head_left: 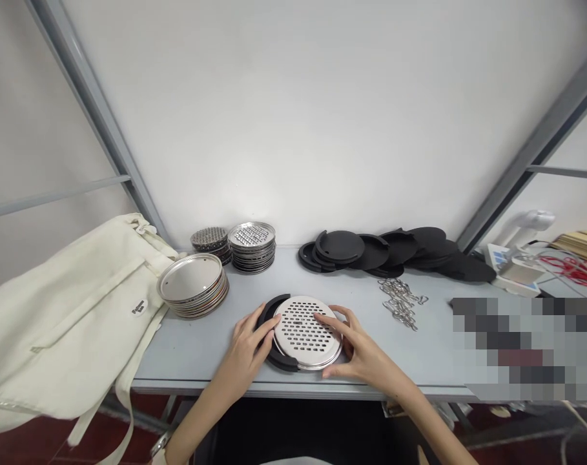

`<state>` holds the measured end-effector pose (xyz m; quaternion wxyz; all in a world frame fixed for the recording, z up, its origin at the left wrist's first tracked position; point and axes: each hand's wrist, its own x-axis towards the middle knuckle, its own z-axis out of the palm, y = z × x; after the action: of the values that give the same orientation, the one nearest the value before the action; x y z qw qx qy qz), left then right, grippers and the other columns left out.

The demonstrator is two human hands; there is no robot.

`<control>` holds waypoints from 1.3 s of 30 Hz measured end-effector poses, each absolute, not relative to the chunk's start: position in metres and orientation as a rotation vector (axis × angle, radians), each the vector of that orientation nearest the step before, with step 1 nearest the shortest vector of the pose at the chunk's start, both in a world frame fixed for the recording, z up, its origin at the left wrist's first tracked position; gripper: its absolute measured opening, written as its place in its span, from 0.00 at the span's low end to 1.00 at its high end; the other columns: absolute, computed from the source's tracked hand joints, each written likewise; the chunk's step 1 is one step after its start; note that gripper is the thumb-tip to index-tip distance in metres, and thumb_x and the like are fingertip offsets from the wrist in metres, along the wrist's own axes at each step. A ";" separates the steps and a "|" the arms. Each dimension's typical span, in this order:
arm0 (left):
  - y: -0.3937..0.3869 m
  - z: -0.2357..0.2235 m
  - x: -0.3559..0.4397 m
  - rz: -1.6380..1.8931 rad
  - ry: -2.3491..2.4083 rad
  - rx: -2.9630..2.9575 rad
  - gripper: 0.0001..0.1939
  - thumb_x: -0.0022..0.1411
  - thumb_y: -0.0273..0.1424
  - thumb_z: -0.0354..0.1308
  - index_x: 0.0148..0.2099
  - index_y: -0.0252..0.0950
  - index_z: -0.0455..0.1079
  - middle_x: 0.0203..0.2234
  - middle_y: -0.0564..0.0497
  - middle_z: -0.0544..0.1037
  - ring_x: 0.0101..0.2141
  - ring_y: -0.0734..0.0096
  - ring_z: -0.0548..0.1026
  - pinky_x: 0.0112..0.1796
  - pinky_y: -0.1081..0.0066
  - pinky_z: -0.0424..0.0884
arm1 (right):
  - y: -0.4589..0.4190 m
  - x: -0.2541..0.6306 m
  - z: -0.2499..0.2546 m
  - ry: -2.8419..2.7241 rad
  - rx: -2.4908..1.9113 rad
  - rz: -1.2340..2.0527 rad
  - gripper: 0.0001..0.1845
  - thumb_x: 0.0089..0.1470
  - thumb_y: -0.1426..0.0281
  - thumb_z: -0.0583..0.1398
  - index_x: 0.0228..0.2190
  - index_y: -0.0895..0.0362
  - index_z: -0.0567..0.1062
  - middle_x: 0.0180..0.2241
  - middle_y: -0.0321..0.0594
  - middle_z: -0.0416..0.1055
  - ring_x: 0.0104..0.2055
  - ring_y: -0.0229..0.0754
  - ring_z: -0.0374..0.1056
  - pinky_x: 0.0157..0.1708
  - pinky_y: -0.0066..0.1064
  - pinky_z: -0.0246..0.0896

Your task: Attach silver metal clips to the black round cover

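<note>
A round perforated metal grater plate [293, 352] lies near the front edge of the table, partly inside a black curved holder [281, 361] on its left side. My left hand [248, 339] is closed around the black holder, its thumb at the plate's left rim. My right hand [363, 349] grips the right rim of the grater plate, with the index finger resting on the perforated face. A second metal rim shows just below the plate's lower edge. The undersides of the plate and holder are hidden.
Behind stand stacks of smooth metal discs [189, 279], shiny grater plates [252, 236] and darker grater plates [208, 237]. Black holders [344, 247] overlap along the wall, with small metal clips [402, 300] before them. A cream bag [80, 323] overhangs the left; a blurred patch covers the right.
</note>
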<state>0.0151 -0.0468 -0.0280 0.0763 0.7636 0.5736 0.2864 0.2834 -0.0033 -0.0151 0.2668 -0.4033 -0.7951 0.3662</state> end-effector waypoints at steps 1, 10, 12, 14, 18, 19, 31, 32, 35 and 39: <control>-0.047 -0.028 0.015 0.847 1.720 2.290 0.21 0.68 0.33 0.42 0.62 0.51 0.57 0.62 0.51 0.54 0.60 0.60 0.56 0.57 0.53 0.59 | -0.003 0.283 -0.016 -2.155 -1.077 0.977 0.46 0.37 0.52 0.68 0.57 0.44 0.61 0.60 0.41 0.44 0.60 0.52 0.53 0.58 0.39 0.53; -0.045 -0.027 0.013 0.821 1.662 2.226 0.21 0.68 0.36 0.42 0.62 0.50 0.56 0.63 0.52 0.52 0.60 0.60 0.56 0.58 0.55 0.58 | -0.003 0.277 -0.014 -2.186 -1.082 0.916 0.44 0.38 0.51 0.67 0.57 0.45 0.63 0.60 0.44 0.47 0.61 0.54 0.52 0.58 0.41 0.53; -0.044 -0.027 0.013 0.836 1.641 2.194 0.21 0.68 0.36 0.43 0.62 0.49 0.57 0.63 0.52 0.52 0.61 0.61 0.55 0.59 0.57 0.58 | -0.003 0.273 -0.014 -2.194 -1.070 0.890 0.44 0.38 0.51 0.67 0.57 0.46 0.63 0.59 0.44 0.48 0.60 0.53 0.53 0.58 0.41 0.54; -0.044 -0.027 0.013 0.851 1.620 2.186 0.21 0.68 0.37 0.43 0.61 0.48 0.58 0.63 0.52 0.52 0.61 0.62 0.56 0.59 0.58 0.58 | -0.004 0.270 -0.015 -2.199 -1.059 0.868 0.44 0.39 0.51 0.67 0.57 0.45 0.63 0.58 0.44 0.49 0.59 0.53 0.55 0.57 0.41 0.55; -0.045 -0.026 0.013 0.872 1.622 2.193 0.21 0.67 0.37 0.44 0.62 0.48 0.57 0.62 0.50 0.53 0.60 0.61 0.57 0.59 0.57 0.58 | -0.005 0.263 -0.017 -2.191 -1.052 0.869 0.44 0.38 0.52 0.67 0.57 0.45 0.62 0.57 0.44 0.51 0.56 0.52 0.58 0.55 0.41 0.58; -0.045 -0.026 0.013 0.867 1.626 2.195 0.21 0.67 0.37 0.45 0.62 0.48 0.57 0.62 0.51 0.53 0.60 0.61 0.57 0.59 0.57 0.58 | -0.005 0.262 -0.018 -2.186 -1.054 0.865 0.45 0.38 0.51 0.67 0.57 0.45 0.62 0.57 0.44 0.51 0.56 0.52 0.58 0.55 0.41 0.58; -0.045 -0.023 0.014 0.850 1.600 2.214 0.25 0.68 0.37 0.44 0.65 0.49 0.48 0.63 0.51 0.53 0.61 0.63 0.55 0.59 0.59 0.57 | -0.013 0.246 -0.021 -2.182 -1.143 0.764 0.47 0.36 0.47 0.66 0.57 0.47 0.63 0.56 0.49 0.50 0.54 0.57 0.61 0.49 0.45 0.65; -0.045 -0.022 0.014 0.844 1.601 2.208 0.25 0.68 0.38 0.44 0.65 0.49 0.47 0.63 0.51 0.53 0.61 0.63 0.54 0.59 0.59 0.56 | -0.013 0.245 -0.022 -2.181 -1.153 0.752 0.47 0.36 0.47 0.66 0.57 0.47 0.63 0.56 0.50 0.51 0.53 0.57 0.62 0.48 0.45 0.66; -0.046 -0.021 0.015 0.837 1.609 2.190 0.26 0.68 0.38 0.44 0.66 0.50 0.46 0.63 0.52 0.52 0.62 0.64 0.54 0.59 0.59 0.56 | -0.012 0.245 -0.023 -2.185 -1.164 0.710 0.47 0.35 0.46 0.66 0.56 0.47 0.64 0.55 0.50 0.52 0.51 0.57 0.64 0.45 0.45 0.67; -0.045 -0.023 0.015 0.836 1.605 2.187 0.26 0.68 0.38 0.44 0.66 0.50 0.46 0.64 0.51 0.51 0.62 0.63 0.54 0.59 0.58 0.57 | -0.011 0.244 -0.024 -2.191 -1.171 0.669 0.48 0.33 0.45 0.66 0.55 0.47 0.65 0.54 0.51 0.53 0.49 0.57 0.66 0.43 0.45 0.68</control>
<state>0.0149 -0.0452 -0.0227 0.1508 0.7618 0.5588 0.2911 0.2444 -0.0115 -0.0236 0.2806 -0.4368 -0.8174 0.2494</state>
